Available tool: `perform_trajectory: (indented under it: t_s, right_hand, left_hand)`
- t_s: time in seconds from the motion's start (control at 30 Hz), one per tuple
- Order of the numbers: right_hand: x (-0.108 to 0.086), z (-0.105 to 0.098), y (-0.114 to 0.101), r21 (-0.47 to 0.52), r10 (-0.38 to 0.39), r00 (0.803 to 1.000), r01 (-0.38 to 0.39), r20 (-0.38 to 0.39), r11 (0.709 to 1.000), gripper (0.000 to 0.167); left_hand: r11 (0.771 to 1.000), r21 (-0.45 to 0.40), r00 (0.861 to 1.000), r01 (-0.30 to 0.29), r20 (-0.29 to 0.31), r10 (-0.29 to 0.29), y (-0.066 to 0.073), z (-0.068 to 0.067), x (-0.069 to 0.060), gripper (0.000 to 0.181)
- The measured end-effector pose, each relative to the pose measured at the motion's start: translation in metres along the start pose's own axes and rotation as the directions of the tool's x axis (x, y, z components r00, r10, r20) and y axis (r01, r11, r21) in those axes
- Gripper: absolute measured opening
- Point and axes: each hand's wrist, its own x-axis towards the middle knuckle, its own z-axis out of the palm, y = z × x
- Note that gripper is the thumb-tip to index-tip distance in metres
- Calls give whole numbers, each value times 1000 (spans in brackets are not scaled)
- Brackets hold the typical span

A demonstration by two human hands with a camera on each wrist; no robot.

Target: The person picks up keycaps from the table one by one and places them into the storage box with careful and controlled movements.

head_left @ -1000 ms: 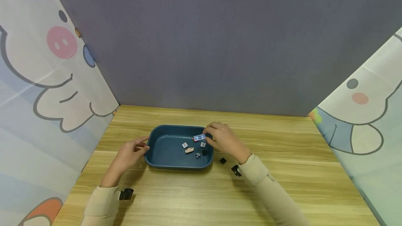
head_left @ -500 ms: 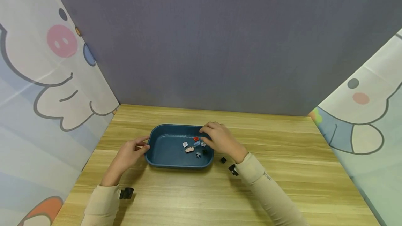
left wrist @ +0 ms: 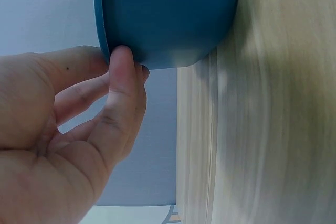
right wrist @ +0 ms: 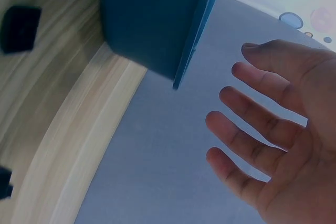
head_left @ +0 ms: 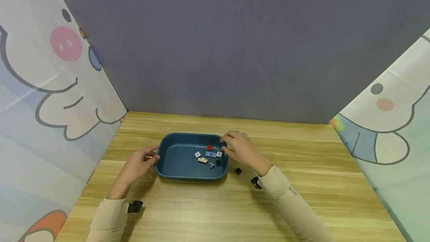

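A dark blue tray (head_left: 181,177) stands on the wooden table. My left hand (head_left: 137,165) holds its left end, with thumb and fingers at the rim; the left wrist view shows the fingertips against the outer wall. Over the tray's right end is my right hand (head_left: 240,148), fingers apart and nothing between them, as the right wrist view shows. Inside lie a light blue bar-shaped piece (head_left: 211,154), a small red piece (head_left: 209,147), two white square pieces (head_left: 197,154), a cream piece (head_left: 202,160), a grey piece (head_left: 211,166) and a black piece (head_left: 218,163).
A small black square piece (head_left: 238,171) lies on the table (head_left: 188,208) just right of the tray. A grey panel (head_left: 218,47) rises behind the table. Cartoon-printed cloths (head_left: 60,77) hang at both sides.
The light blue piece, held above the red one in my right hand a second ago, has been let go and lies flat in the tray. My right hand has shifted slightly right. My left hand stays put.
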Motion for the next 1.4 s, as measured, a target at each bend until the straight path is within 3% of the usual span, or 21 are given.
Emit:
perform_trajectory:
  t_s: [0.6, 1.07, 1.4]
  right_hand:
    - [-37, -8, 27, -20, 72, 997, -72, -1, 997, 22]
    - [-79, 0, 49, -36, 106, 994, -107, -17, 994, 23]
    - [-100, 8, 61, -3, 142, 990, -142, 24, 990, 23]
  left_hand:
    - [1000, -4, 1000, -19, -5, 19, 1, 0, -3, 44]
    - [1000, -5, 1000, -9, -4, 9, 1, 1, -2, 44]
    - [1000, 0, 1000, -6, -6, 6, 0, 1, -1, 44]
